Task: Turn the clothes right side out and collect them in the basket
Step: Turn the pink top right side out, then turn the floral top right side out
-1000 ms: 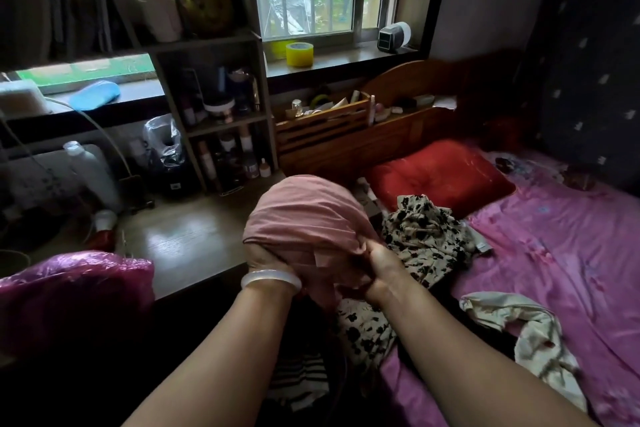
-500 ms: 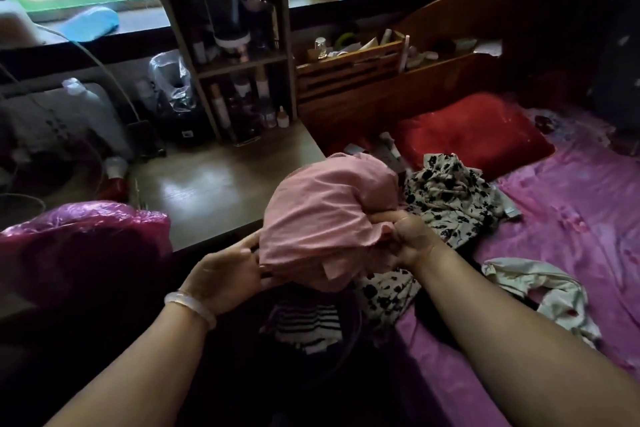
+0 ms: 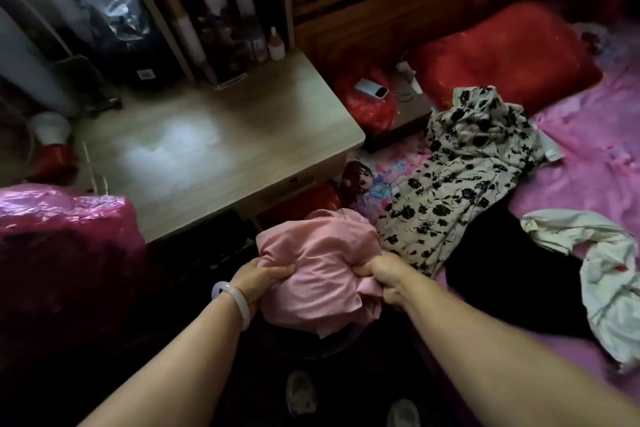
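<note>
Near the bed's edge, two hands bunch one pink garment [image 3: 318, 274] over a dark basket [image 3: 332, 343].

Left hand [image 3: 258, 282] and right hand [image 3: 382, 279] each have fingers curled tight into the cloth; the basket below is too dim to make out, probably holding something. Three more garments lie right on the pink bed [image 3: 588, 156]: one floral [image 3: 464, 166], one black [image 3: 512, 274], one white [image 3: 609, 284]. A wooden desk [image 3: 214, 152] stands far left.

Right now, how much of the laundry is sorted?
Nothing visibly done; the dark basket hides its contents. In hand: both hands, left and right, grip the bunched pink garment above it. Left on the bed: floral dress, black garment, white garment.
</note>
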The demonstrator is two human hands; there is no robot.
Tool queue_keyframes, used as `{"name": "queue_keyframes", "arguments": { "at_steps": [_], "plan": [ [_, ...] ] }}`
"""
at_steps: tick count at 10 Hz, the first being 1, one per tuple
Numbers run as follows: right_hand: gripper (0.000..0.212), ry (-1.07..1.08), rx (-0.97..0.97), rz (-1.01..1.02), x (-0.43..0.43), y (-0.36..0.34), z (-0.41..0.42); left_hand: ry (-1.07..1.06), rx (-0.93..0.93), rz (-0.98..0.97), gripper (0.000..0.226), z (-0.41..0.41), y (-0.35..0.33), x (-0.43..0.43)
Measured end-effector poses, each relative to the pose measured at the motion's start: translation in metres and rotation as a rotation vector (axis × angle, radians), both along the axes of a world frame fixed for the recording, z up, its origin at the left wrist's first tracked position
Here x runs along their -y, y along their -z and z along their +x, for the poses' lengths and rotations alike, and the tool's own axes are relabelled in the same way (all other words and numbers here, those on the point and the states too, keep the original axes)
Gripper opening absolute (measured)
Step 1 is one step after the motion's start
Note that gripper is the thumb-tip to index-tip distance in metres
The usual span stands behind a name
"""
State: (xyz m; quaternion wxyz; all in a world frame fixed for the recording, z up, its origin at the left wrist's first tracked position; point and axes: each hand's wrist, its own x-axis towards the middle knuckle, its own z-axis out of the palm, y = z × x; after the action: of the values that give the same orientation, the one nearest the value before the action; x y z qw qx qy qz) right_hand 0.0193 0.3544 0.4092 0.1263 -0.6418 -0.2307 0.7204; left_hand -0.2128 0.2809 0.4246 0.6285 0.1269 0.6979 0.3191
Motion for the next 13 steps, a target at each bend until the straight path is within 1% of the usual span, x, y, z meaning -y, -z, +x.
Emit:
{"name": "queue_keyframes", "arguments": {
  "at_steps": [1,2,3,4,5,6,7,8,9,10,11,12,13],
  "plan": [
    [0.053,-0.078,0.101,0.012,-0.002,0.039,-0.005,-0.018,-0.091,-0.027,0.099,-0.003,0.044,-0.014],
    [0.082,-0.185,0.311,0.06,-0.007,0.064,0.0,-0.049,-0.261,-0.1,0.035,0.005,0.038,-0.022],
    [0.062,-0.136,0.399,0.063,-0.012,0.091,0.012,-0.016,-0.315,-0.134,0.021,0.014,0.05,-0.032],
    [0.058,-0.072,0.404,0.03,-0.012,0.106,0.023,-0.022,-0.318,-0.131,0.035,0.021,0.072,-0.041],
    [0.055,0.016,0.383,0.015,-0.013,0.123,0.043,0.037,-0.277,-0.154,0.043,0.038,0.089,-0.054],
    [0.037,0.15,0.396,0.029,-0.02,0.133,0.065,0.084,-0.227,-0.138,0.034,0.055,0.113,-0.071],
    [0.026,0.251,0.491,0.079,-0.036,0.13,0.087,0.134,-0.188,-0.108,0.026,0.078,0.125,-0.088],
    [0.026,0.369,0.51,0.126,-0.068,0.144,0.117,0.194,-0.164,-0.086,0.024,0.102,0.135,-0.103],
    [0.036,0.565,0.444,0.05,-0.102,0.154,0.136,0.251,-0.173,-0.046,0.027,0.122,0.14,-0.117],
    [0.039,0.633,0.263,0.014,-0.121,0.165,0.143,0.231,-0.109,-0.017,0.021,0.143,0.132,-0.134],
    [0.039,0.633,0.199,-0.014,-0.14,0.172,0.15,0.219,-0.1,0.004,0.021,0.162,0.133,-0.148],
    [0.034,0.563,0.141,-0.001,-0.151,0.173,0.15,0.226,-0.1,0.035,0.024,0.178,0.13,-0.158],
    [0.039,0.624,0.07,0.105,-0.163,0.167,0.151,0.242,-0.103,0.056,0.024,0.192,0.119,-0.169]
  ]
}}
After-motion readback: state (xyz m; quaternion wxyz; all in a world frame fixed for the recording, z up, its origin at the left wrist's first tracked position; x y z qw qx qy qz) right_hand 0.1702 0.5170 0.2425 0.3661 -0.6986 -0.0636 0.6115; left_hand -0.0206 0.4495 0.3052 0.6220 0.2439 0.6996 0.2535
